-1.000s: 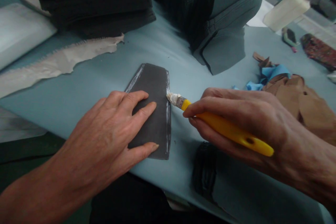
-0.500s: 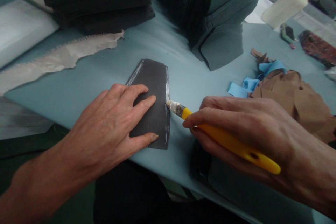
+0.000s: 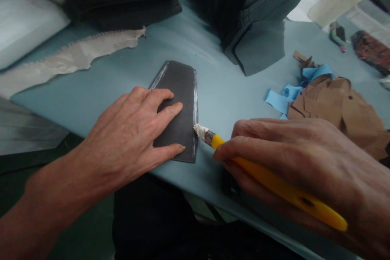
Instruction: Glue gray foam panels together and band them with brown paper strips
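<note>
Our left grip [image 3: 131, 128] lies open, spread across the dark tapered panel [image 3: 180, 85] on the tabletop [image 3: 225, 89]; our right grip [image 3: 292, 148] clasps a yellow-handled paintbrush [image 3: 266, 176], its bristles [image 3: 200, 131] against the panel's white-streaked right edge [image 3: 196, 95]

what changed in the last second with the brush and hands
The brush and right hand moved down the dark piece's right edge, toward its near end; the white streak behind the bristles looks fuller. Nothing was picked up or let go: the left hand still presses the piece, the right still grips the brush.
</note>
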A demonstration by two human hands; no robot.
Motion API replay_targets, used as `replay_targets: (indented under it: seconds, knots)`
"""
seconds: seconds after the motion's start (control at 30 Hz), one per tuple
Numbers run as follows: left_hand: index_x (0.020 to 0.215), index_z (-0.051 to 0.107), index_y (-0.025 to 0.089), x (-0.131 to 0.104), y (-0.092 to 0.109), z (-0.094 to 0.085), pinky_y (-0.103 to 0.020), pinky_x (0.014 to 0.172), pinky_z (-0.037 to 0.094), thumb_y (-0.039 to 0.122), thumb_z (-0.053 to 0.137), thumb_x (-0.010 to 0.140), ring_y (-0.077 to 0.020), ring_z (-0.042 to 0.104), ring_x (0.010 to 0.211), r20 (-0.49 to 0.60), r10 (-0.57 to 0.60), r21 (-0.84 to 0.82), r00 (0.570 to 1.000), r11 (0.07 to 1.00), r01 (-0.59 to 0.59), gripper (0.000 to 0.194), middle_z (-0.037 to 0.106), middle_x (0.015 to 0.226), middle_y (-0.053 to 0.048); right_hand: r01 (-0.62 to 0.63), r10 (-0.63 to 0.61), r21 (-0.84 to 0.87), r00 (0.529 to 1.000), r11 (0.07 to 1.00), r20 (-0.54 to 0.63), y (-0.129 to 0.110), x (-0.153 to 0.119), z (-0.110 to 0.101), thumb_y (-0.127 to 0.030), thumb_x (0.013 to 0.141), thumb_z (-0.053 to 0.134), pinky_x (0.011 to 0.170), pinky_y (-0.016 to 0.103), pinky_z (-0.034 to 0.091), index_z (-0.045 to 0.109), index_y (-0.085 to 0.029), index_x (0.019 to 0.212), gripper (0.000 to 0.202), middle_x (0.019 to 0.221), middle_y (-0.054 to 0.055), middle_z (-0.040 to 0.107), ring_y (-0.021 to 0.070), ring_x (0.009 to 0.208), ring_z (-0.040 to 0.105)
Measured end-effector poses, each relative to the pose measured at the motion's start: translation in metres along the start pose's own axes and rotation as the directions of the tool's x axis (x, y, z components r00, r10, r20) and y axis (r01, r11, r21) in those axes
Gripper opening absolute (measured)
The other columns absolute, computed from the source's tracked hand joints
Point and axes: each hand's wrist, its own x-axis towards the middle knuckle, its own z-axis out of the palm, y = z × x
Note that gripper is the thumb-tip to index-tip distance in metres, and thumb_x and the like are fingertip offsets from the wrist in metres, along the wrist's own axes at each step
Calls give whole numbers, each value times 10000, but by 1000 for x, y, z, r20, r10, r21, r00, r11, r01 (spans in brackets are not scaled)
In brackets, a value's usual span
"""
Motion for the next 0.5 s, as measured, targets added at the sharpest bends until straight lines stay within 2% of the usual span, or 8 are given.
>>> replay_targets:
  seconds: [0.07,0.13,0.2,0.3,0.4,0.5]
  knots:
    - [1479,559,173,0,0,-1,-579,1163,478,429,418,1083,-385,544,1354,33,-6,0,999,1000,6,492,502,1560,-105,14,-14,9,1000,1000,-23,-3,0,0,-69,960,526,536,322,344,640,-228,974,196,805,19,646,148,592,546]
    - [1433,574,171,0,-2,3,-602,1089,522,466,432,1057,-408,575,1290,-27,31,33,999,999,-30,499,524,1518,-124,6,-6,8,1000,1000,-5,-7,0,0,-54,917,565,533,326,340,641,-237,954,202,792,8,643,151,590,549]
    - [1392,593,187,1,-6,11,-611,1039,545,522,545,994,-424,595,1237,-103,68,60,992,996,-62,522,549,1492,-147,-46,46,-3,997,999,63,-10,-2,-2,-14,853,588,546,324,350,650,-246,982,273,816,-3,647,153,613,564]
    - [1388,598,206,1,-10,20,-620,1040,534,567,727,888,-442,579,1247,-152,91,50,984,995,-84,629,554,1503,-166,-128,133,-42,978,991,162,-14,-6,-5,20,811,606,589,323,383,665,-270,1070,394,880,-8,659,159,671,596]
    - [1379,599,184,1,-11,21,-625,1042,525,548,772,876,-445,566,1258,-136,96,42,986,995,-92,644,545,1514,-178,-166,173,-52,961,985,215,-17,-10,-7,-56,848,658,631,336,421,671,-283,1120,354,952,12,676,185,756,636]
    - [1368,605,172,1,-11,19,-628,1022,538,565,786,871,-447,576,1233,-141,112,63,984,993,-104,659,558,1497,-184,-187,184,-7,953,982,241,-21,-13,-7,-211,836,751,628,345,439,670,-285,1138,320,975,24,686,206,783,645]
